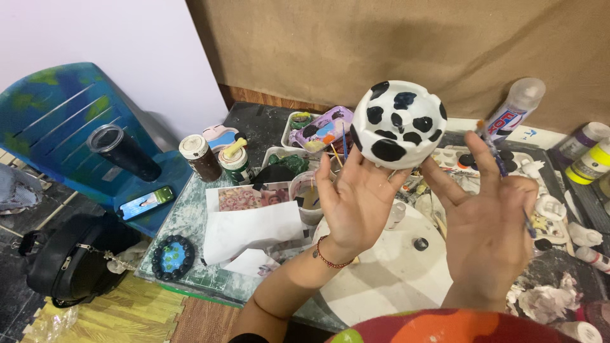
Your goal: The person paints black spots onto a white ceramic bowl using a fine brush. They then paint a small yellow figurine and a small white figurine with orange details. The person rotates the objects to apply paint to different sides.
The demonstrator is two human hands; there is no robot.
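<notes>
My left hand (356, 200) is raised, palm toward me, and its fingertips hold up a round white ceramic dish with black cow-like spots (398, 124). My right hand (486, 222) is beside it, fingers spread, with a thin paintbrush (505, 171) pinched between two fingers; its fingertips are close to the dish's right edge. A red bead bracelet sits on my left wrist. Under both hands lies a round white board (387, 279) on the low work table.
On the table are paint jars (235, 162), a purple paint palette (321, 130), a white palette (457, 159), squeeze bottles (518, 108), paper sheets (251, 232) and a dark beaded ring dish (173, 256). At left a blue plastic chair (63, 121) holds a black tumbler (124, 152) and phone (147, 202); a black bag (70, 257) lies on the floor.
</notes>
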